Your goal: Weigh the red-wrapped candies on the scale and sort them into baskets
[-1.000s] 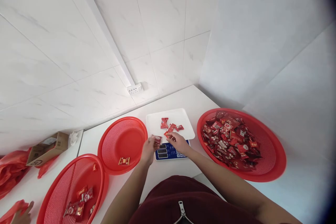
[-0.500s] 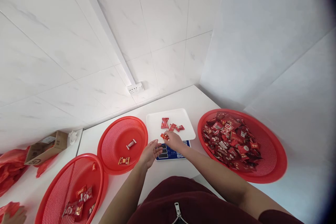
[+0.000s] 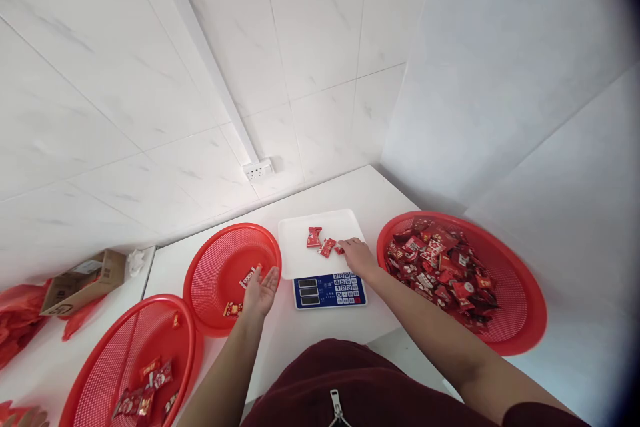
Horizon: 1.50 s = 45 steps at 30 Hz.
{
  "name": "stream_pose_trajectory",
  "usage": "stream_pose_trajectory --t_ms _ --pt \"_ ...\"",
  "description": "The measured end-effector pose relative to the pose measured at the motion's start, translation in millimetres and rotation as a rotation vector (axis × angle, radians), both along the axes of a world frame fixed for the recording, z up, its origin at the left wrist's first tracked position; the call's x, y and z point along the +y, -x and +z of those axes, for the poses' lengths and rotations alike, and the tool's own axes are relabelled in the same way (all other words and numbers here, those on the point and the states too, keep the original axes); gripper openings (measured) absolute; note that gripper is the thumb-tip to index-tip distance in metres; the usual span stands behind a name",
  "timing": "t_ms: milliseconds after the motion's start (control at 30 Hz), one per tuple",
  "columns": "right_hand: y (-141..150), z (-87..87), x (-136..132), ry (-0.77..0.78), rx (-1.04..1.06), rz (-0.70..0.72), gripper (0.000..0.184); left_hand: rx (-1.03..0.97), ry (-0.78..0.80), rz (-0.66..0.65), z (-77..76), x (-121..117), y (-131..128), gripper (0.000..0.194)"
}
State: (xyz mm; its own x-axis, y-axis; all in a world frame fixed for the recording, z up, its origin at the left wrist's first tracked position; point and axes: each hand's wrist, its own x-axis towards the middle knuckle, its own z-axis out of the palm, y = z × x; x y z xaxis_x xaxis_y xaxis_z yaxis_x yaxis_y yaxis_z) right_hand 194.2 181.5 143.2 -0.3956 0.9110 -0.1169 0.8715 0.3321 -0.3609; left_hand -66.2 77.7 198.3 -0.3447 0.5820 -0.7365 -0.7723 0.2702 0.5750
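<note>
My left hand (image 3: 263,290) is over the right rim of the middle red basket (image 3: 201,261), palm up with its fingers apart. A small reddish piece shows by its fingertips; whether it touches them I cannot tell. In that basket lie a red and white wrapped candy (image 3: 249,277) and a gold and red one (image 3: 232,309), partly behind my wrist. My right hand (image 3: 357,255) reaches onto the white scale tray (image 3: 293,240), fingers closed on a small red wrapped candy (image 3: 339,249), mostly covered. Two more red candies (image 3: 314,236) lie left of it on the tray.
The blue scale panel (image 3: 327,291) faces me below the tray. At right stands a red basket (image 3: 530,307) heaped with red candies. A red basket (image 3: 95,373) with several candies is at lower left. Beyond are a cardboard box (image 3: 85,283), red plastic bags (image 3: 23,320) and another person's hand (image 3: 33,417).
My right hand has passed an orange-red candy leftward off the tray and returned to another candy. A red and white candy left my left hand into the middle basket. My left hand has moved left.
</note>
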Motion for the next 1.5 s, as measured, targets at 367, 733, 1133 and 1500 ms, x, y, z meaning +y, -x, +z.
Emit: stream_pose_trajectory --t_ms 367,733,1133,1500 --pt "58 20.9 -55 0.347 0.69 0.201 0.031 0.004 -0.112 -0.509 -8.3 -13 -67 0.024" --pt "34 -9.6 -2 -0.025 0.058 0.122 0.048 0.005 -0.032 -0.044 -3.9 -3 0 0.017" --pt "53 10.8 -31 0.46 0.599 0.076 0.022 0.128 -0.06 -0.533 -2.9 -11 -56 0.039" --pt "70 2.7 0 0.303 0.513 -0.188 0.037 0.24 -0.022 -0.107 -1.2 -9 -5 0.008"
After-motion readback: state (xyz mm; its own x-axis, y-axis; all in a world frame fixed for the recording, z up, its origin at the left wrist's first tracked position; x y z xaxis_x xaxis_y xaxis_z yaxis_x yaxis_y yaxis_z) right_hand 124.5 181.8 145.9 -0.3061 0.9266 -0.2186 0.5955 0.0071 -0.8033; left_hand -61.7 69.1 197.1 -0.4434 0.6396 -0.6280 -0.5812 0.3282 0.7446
